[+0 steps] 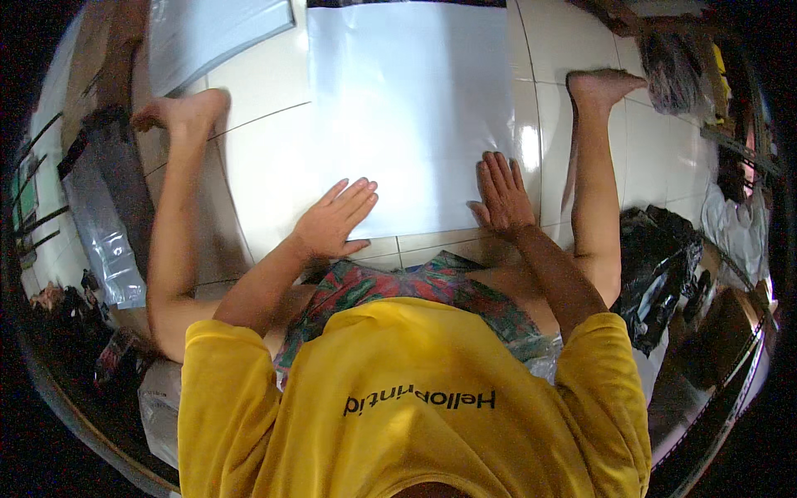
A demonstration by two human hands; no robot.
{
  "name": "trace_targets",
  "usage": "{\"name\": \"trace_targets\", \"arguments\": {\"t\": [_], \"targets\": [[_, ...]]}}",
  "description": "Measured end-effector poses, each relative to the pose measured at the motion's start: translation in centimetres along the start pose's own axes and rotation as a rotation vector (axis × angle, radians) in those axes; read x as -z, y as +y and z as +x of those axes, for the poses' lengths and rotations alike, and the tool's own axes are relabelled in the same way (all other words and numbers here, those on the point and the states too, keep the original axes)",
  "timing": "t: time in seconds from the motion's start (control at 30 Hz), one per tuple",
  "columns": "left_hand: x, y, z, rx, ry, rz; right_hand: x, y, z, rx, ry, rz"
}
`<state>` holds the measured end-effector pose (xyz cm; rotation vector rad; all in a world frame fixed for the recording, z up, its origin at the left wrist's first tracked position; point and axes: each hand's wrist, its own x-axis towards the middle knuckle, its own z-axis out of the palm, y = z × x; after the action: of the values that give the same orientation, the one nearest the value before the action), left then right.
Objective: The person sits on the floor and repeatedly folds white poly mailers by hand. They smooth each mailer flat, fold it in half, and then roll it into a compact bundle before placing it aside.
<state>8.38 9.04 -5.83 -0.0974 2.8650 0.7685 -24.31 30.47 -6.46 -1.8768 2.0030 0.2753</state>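
Left hand (332,222) and right hand (505,197) flat at the sheet's (407,124) near corners, gripping nothing; I'd smooth evenly outward.

White sheet (413,124), yellow shirt (419,365), red-and-green patterned shorts (386,284), black bag (657,257)

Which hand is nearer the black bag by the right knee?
Right: the right hand is at the right edge of the sheet, across the leg from the bag; the left hand is farther, at the left edge.
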Motion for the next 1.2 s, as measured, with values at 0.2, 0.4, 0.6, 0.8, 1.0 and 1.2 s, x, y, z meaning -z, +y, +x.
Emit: {"name": "trace_targets", "arguments": {"t": [0.2, 0.4, 0.6, 0.8, 1.0, 1.2], "targets": [[1.6, 3.4, 3.4, 0.018, 0.016, 0.040, 3.0, -1.6, 0.0, -0.048, -0.100, -0.070], [-0.9, 1.9, 6.0, -0.154, 0.092, 0.071, 7.2, -2.4, 2.4, -0.049, -0.055, 0.074], [-5.2, 0.6, 4.7, -0.026, -0.169, -0.282, 7.2, -11.8, 12.7, 0.963, 0.159, 0.499], [-2.5, 1.4, 5.7, -0.146, -0.010, -0.114, 7.7, -9.0, 22.0, 0.971, 0.082, 0.291], [-1.8, 1.0, 6.1, -0.175, -0.029, -0.044, 10.8, -4.6, 32.7, 0.893, 0.258, 0.151], [-1.7, 0.6, 6.2, -0.181, -0.049, -0.072, 13.3, -2.1, 37.8, 0.787, 0.408, 0.023]]}}
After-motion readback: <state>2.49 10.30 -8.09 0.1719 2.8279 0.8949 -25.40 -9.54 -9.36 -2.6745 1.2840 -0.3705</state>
